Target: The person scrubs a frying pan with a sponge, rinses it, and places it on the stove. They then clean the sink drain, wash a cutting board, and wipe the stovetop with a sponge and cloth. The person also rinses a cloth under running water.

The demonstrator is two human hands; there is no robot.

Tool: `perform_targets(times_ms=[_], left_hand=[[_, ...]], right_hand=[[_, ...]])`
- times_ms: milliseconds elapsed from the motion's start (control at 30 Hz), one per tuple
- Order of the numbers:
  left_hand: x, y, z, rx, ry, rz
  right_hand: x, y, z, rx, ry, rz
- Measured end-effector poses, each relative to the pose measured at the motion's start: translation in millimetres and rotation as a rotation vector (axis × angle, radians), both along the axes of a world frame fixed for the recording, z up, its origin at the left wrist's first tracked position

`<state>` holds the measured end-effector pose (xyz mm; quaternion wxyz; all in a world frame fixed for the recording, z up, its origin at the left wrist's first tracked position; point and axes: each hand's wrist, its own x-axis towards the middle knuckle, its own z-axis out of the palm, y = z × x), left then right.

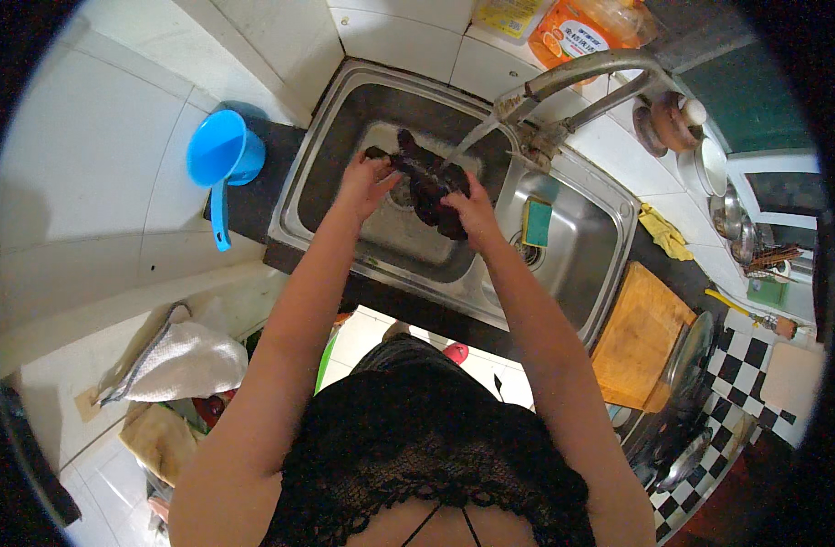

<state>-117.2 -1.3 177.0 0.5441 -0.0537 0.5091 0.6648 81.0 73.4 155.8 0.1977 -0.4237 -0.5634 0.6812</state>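
Over the left basin of a stainless steel double sink [306, 198], a dark, wet, soft piece that looks like cloth [427, 184] hangs between my hands. My left hand [371, 183] pinches its left end. On its lower right side, my right hand [469, 208] grips it with the thumb on top. Water runs from the metal faucet [561, 82] onto the dark piece. Part of the basin's drain shows behind it. In the right basin, a green and yellow sponge [537, 223] rests beside the drain.
A blue plastic dipper [227, 154] stands on the dark counter at left. Right of the sink are a yellow cloth [665, 232], a wooden cutting board [639, 335] and a glass lid [691, 349]. An orange detergent bottle [571, 34] stands behind the faucet.
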Motion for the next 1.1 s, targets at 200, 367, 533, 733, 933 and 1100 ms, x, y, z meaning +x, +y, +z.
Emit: perform_targets(times_ms=[200, 367, 533, 733, 933, 1100], left_hand=[[25, -6, -1, 0.17, 1.196, -0.725], [25, 1, -37, 0.13, 0.521, -0.411], [50, -1, -13, 0.163, 0.383, -0.252], [66, -18, -13, 0.284, 0.031, -0.265], [67, -22, 28, 0.323, 0.067, -0.253], [115, 3, 50, 0.221, 0.718, -0.295]], right_hand=[[-16, -6, 43, 0.418, -0.102, 0.169], [-8, -1, 57, 0.606, -0.233, 0.193], [1, -24, 32, -0.494, -0.102, -0.294], [5, -13, -9, -0.938, 0.435, -0.333], [1, -23, 12, -0.711, 0.473, -0.726], [21, -37, 33, -0.583, 0.616, -0.68]])
